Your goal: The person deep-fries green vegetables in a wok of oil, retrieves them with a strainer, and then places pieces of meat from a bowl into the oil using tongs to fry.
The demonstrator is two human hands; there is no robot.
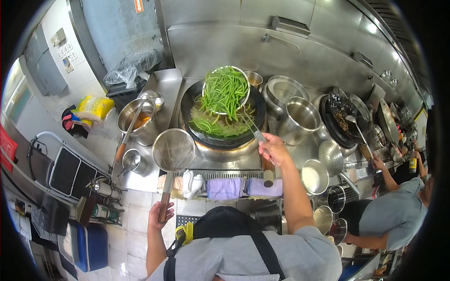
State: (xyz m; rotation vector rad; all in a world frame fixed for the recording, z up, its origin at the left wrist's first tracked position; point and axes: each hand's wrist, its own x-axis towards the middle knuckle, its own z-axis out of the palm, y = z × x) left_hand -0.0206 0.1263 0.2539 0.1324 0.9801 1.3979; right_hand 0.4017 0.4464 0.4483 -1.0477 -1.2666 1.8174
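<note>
Two purple cloths (224,188), one bean-filled basket (249,90)

The mesh strainer (173,149) fills the passage between the steel cup (133,160) and wok (186,102).

Orange sign (138,6), wht dn arrow (138,5), on door (123,29)

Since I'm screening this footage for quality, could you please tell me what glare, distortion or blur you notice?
Head view: strong wide-angle bowing, with black borders; the co-worker at the right looks warped. Glare spots on the upper-right steel panels. The greens in the wok look slightly hazy, perhaps from steam.
</note>
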